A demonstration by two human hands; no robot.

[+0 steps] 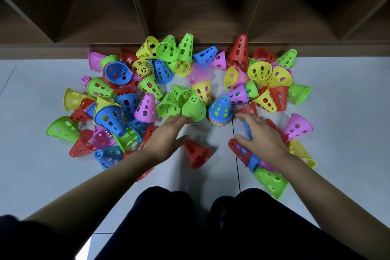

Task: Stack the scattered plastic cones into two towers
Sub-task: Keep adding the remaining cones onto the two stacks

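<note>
Cones [197, 154] could spill if the left hand [166, 135], fingers straight against the green-topped tower [193, 108], shoves it into the blue-topped tower [220, 108] while the right hand [260, 135] hovers spread, holding nothing.

Indoor room: pale tiled floor [31, 133], wooden cubby shelving [200, 17]

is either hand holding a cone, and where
Neither clearly. The left hand touches the base of the green-topped stack with straight fingers; the right hand is spread open over loose cones.
</note>
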